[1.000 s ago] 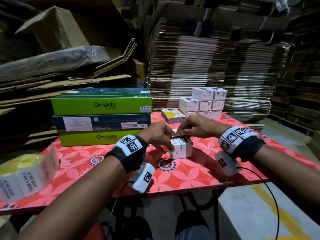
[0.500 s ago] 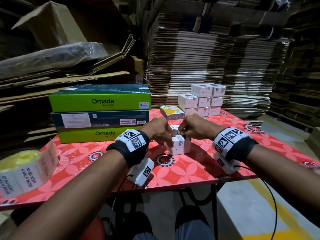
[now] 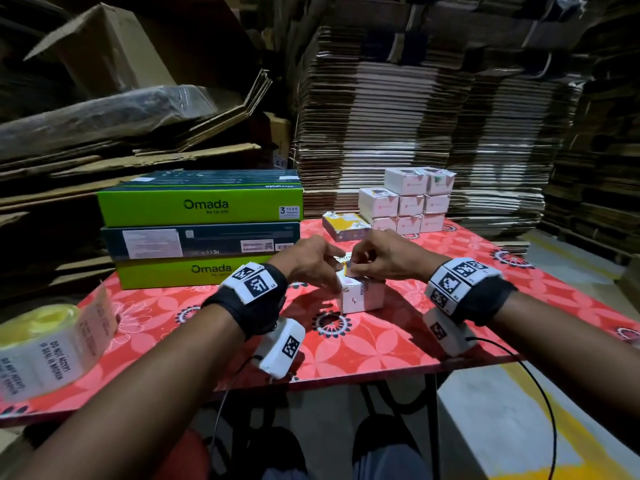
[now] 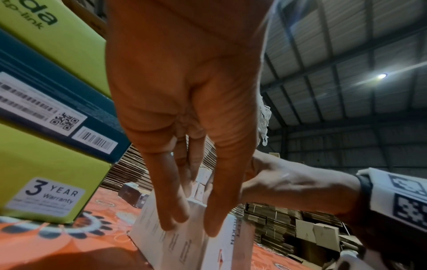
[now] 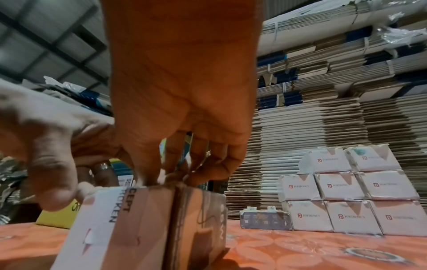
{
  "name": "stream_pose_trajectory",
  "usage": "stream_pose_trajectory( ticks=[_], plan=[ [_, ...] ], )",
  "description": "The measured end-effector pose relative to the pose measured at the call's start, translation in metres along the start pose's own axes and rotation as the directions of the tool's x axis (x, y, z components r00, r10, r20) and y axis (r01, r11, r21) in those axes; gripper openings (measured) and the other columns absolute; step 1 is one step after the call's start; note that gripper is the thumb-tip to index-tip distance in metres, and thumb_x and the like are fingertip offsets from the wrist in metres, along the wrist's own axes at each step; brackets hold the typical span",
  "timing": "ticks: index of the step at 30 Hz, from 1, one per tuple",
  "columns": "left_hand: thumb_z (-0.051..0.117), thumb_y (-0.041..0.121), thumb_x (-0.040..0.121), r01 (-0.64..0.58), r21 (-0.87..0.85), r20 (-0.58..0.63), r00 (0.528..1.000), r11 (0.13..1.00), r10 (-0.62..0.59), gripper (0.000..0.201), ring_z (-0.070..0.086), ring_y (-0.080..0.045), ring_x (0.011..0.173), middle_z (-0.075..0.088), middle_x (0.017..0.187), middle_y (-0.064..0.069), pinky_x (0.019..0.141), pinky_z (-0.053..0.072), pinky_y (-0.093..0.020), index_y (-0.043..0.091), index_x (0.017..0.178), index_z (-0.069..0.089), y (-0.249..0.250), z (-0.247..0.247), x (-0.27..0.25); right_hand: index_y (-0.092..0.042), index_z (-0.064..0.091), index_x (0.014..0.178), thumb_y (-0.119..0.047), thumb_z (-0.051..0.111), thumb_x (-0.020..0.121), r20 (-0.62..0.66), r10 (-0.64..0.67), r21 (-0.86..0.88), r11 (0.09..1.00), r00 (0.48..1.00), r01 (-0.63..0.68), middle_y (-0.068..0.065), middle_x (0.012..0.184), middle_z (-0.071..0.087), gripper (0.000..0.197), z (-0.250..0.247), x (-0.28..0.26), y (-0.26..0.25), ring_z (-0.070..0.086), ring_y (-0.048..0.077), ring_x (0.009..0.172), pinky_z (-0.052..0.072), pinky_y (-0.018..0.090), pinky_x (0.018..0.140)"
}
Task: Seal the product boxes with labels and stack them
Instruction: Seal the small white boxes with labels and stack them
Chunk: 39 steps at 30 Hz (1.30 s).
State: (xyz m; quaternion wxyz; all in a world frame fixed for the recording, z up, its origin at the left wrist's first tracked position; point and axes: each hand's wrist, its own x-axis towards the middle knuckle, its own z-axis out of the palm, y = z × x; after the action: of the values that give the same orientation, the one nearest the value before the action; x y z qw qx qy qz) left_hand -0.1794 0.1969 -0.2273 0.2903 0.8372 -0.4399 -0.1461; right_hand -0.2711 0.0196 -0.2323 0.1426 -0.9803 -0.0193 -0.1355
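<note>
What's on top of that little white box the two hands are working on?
Both hands' fingers press a seal label over the box top edge; it runs down the side. The hands hide the rest of the top.

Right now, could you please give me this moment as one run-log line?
phase: sealing | left hand: steadies small white box | right hand: presses seal label on its top | finished stack: behind | label roll: idle

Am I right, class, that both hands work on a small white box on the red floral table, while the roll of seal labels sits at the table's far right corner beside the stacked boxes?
Not quite. The head view shows the roll of seal labels at the table's near left edge. The left hand and right hand do work on the small white box.
</note>
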Motion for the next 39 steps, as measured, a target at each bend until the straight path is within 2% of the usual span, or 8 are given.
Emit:
stream_pose_trajectory(
  ticks=[5, 13, 20, 24, 27, 31, 35, 39],
  plan=[
    [0.087, 0.016, 0.072, -0.009, 0.062, -0.016, 1.000, 0.998, 0.010, 0.078, 0.064, -0.011, 0.102, 0.069, 0.122, 0.006, 0.079, 0.047, -0.019, 0.017, 0.143, 0.055, 0.003, 0.001, -0.003, -0.013, 0.073, 0.074, -0.024, 0.078, 0.087, -0.007, 0.072, 0.007, 0.997, 0.997, -0.072, -0.009, 0.060, 0.064, 0.018, 0.005, 0.011, -0.001, 0.055, -0.005, 0.051, 0.037, 0.011, 0.049],
    [0.087, 0.017, 0.073, -0.013, 0.076, -0.034, 0.999, 0.997, 0.016, 0.075, 0.059, -0.003, 0.077, 0.069, 0.124, 0.006, 0.044, 0.035, -0.003, 0.018, 0.142, 0.057, 0.005, 0.002, -0.003, -0.017, 0.077, 0.084, -0.032, 0.076, 0.089, -0.012, 0.096, -0.052, 0.994, 0.995, -0.096, -0.009, 0.066, 0.063, 0.016, -0.002, 0.010, -0.001, 0.056, 0.004, 0.061, 0.040, 0.020, 0.052],
    [0.085, 0.015, 0.076, -0.003, 0.087, -0.035, 0.999, 0.996, 0.006, 0.074, 0.052, 0.009, 0.047, 0.068, 0.127, 0.008, 0.039, 0.035, -0.009, 0.018, 0.143, 0.055, 0.006, 0.002, -0.006, -0.014, 0.083, 0.089, -0.023, 0.081, 0.082, 0.018, -0.056, -0.193, 0.979, 0.998, 0.058, 0.005, 0.072, 0.074, 0.011, -0.009, 0.005, -0.015, 0.066, 0.019, 0.067, 0.045, 0.029, 0.060],
    [0.088, 0.020, 0.072, -0.008, 0.109, -0.041, 0.999, 0.994, 0.012, 0.076, 0.065, -0.003, 0.087, 0.069, 0.124, 0.009, 0.077, 0.057, -0.023, 0.020, 0.141, 0.058, 0.008, 0.003, -0.007, -0.010, 0.081, 0.094, -0.019, 0.079, 0.084, -0.026, -0.021, -0.238, 0.971, 0.999, 0.014, 0.009, 0.084, 0.075, 0.014, -0.003, 0.008, -0.019, 0.064, 0.021, 0.075, 0.041, 0.026, 0.061],
    [0.087, 0.022, 0.073, -0.023, 0.126, -0.059, 0.998, 0.992, 0.031, 0.066, 0.066, -0.008, 0.083, 0.072, 0.118, 0.007, 0.067, 0.054, -0.021, 0.023, 0.135, 0.063, 0.007, 0.003, -0.007, -0.009, 0.080, 0.095, -0.018, 0.075, 0.085, -0.054, 0.018, -0.260, 0.965, 0.998, -0.032, 0.009, 0.088, 0.076, 0.014, 0.002, 0.010, -0.019, 0.067, 0.025, 0.082, 0.040, 0.024, 0.064],
    [0.084, 0.023, 0.076, -0.029, 0.057, -0.061, 0.998, 0.998, 0.032, 0.053, 0.071, -0.015, 0.093, 0.074, 0.110, -0.002, 0.085, 0.060, -0.031, 0.017, 0.127, 0.069, 0.002, 0.005, -0.003, -0.014, 0.082, 0.093, -0.023, 0.074, 0.090, 0.036, 0.094, -0.114, 0.990, 0.995, -0.089, -0.003, 0.077, 0.072, 0.012, -0.013, 0.012, -0.005, 0.066, 0.015, 0.072, 0.048, 0.029, 0.064],
    [0.081, 0.021, 0.081, -0.040, -0.049, -0.075, 0.997, 0.998, 0.036, 0.023, 0.074, -0.027, 0.081, 0.077, 0.095, -0.015, 0.076, 0.063, -0.038, 0.010, 0.100, 0.079, 0.002, 0.006, 0.002, -0.019, 0.083, 0.089, -0.024, 0.084, 0.082, 0.179, 0.069, -0.027, 0.998, 0.981, -0.065, -0.010, 0.071, 0.075, 0.009, -0.027, 0.003, 0.006, 0.065, 0.000, 0.064, 0.055, 0.026, 0.067],
    [0.088, 0.030, 0.075, -0.045, 0.077, -0.182, 0.982, 0.996, 0.059, 0.023, 0.070, -0.012, 0.069, 0.076, 0.083, -0.003, 0.056, 0.055, -0.022, 0.014, 0.090, 0.081, 0.006, 0.015, 0.013, -0.018, 0.084, 0.085, -0.023, 0.087, 0.078, 0.127, 0.083, -0.010, 0.997, 0.988, -0.083, -0.016, 0.063, 0.071, 0.009, -0.023, 0.000, 0.006, 0.060, -0.008, 0.058, 0.041, 0.007, 0.057]
  ],
)
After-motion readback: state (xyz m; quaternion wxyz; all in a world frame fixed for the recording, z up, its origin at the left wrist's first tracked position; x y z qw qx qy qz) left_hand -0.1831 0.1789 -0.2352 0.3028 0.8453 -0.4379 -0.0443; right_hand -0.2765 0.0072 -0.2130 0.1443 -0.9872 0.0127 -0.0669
